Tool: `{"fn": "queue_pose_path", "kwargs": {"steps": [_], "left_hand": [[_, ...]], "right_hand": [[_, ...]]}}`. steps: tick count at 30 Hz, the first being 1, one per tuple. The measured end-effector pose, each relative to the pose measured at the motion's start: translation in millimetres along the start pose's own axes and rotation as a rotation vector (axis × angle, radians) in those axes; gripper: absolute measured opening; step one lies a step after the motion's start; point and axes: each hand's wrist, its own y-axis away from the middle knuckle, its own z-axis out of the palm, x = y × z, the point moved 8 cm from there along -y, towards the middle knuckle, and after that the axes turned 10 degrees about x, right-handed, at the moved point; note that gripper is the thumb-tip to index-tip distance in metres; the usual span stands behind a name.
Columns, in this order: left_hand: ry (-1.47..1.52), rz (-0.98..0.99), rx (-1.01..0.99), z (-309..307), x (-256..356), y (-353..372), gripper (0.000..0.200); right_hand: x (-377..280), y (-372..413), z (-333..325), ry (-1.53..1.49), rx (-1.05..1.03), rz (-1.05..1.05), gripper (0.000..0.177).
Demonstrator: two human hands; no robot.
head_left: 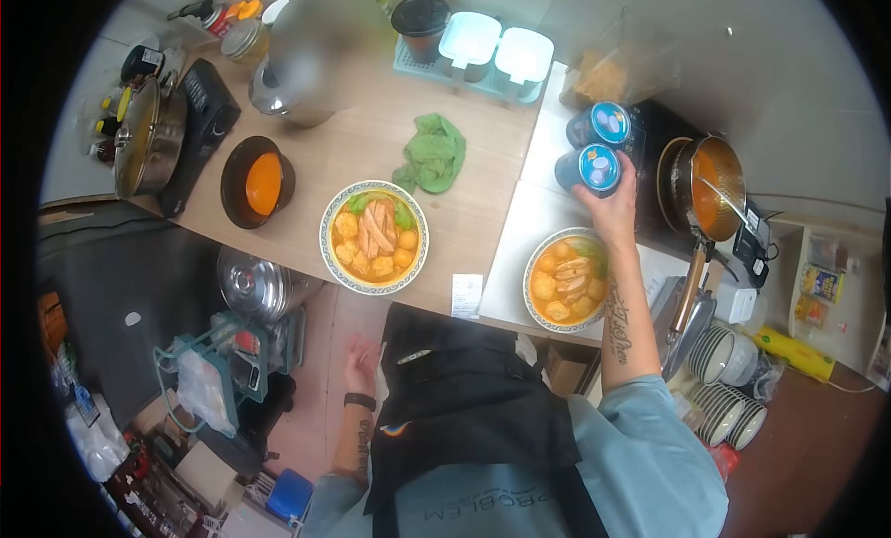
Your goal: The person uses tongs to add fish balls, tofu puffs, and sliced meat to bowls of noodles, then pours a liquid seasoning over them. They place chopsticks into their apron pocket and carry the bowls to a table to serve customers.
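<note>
My right hand [615,199] is closed around a dark blue tin [588,169] with a lighter blue top, standing near the back of the white worktop. A second tin of the same kind [599,125] stands just behind it. Below my right forearm's left side sits a patterned bowl of soup [568,280] with sliced meat, balls and greens. Another such bowl [374,238] rests on the wooden counter to the left. My left hand [362,362] hangs low beside my apron, empty, its fingers loosely apart.
A pot of orange broth [713,190] sits on the hob at right, its handle pointing toward me. On the counter are a green cloth [432,154], a dark bowl with orange liquid [259,182], a receipt [467,295] and a condiment rack [473,69]. Stacked bowls [729,413] stand lower right.
</note>
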Motion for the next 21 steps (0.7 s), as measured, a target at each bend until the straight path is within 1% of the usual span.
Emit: {"fn": "queue_pose_path", "kwargs": {"steps": [1,2,3,5,6,7,9,10,11,12,13,14,15,17,19,21], "left_hand": [[-0.017,0.012,0.004,-3,-7,1,0.055],[0.003,-0.032,0.017,-9,-14,1,0.055],[0.010,-0.030,0.013,-8,-11,-1,0.055],[-0.051,-0.057,0.000,-14,-9,1,0.060],[-0.105,-0.024,-0.035,-21,-7,-5,0.059],[-0.100,-0.022,-0.043,-28,-2,-8,0.059],[-0.280,0.003,-0.041,-39,12,-17,0.057],[-0.331,-0.021,-0.016,-50,15,-22,0.055],[-0.332,-0.030,-0.014,-64,18,-24,0.055],[-0.353,-0.026,-0.008,-75,21,-32,0.055],[-0.370,-0.018,-0.004,-83,24,-44,0.054],[-0.391,-0.007,0.019,-95,27,-53,0.053],[-0.382,-0.011,0.035,-102,28,-58,0.053],[-0.334,0.010,0.097,-122,37,-62,0.052],[-0.310,0.013,0.157,-131,48,-45,0.051],[-0.302,0.062,0.084,-126,57,-33,0.053]], "right_hand": [[-6,2,-4,0.011,0.026,-0.041,0.099],[-14,2,-7,0.022,0.054,-0.083,0.101],[-17,-1,-8,0.021,0.058,-0.090,0.101],[-15,0,-16,-0.031,0.077,-0.029,0.105],[-18,1,-17,-0.016,0.068,0.013,0.105],[-14,1,-16,-0.015,0.076,0.007,0.105],[-2,-7,-19,-0.167,0.213,0.007,0.107],[-26,-20,-32,-0.161,0.319,-0.053,0.109],[-47,-37,-40,-0.133,0.429,-0.065,0.113],[-63,-60,-42,-0.133,0.488,-0.016,0.120],[-79,-79,-36,-0.234,0.501,0.086,0.127],[-83,-99,-21,-0.253,0.541,0.059,0.133],[-96,-109,-10,-0.017,0.582,0.077,0.137],[-110,-121,5,-0.142,0.688,0.131,0.136],[-107,-131,16,-0.123,0.766,0.173,0.139],[-99,-139,18,-0.077,0.778,0.123,0.137]]}}
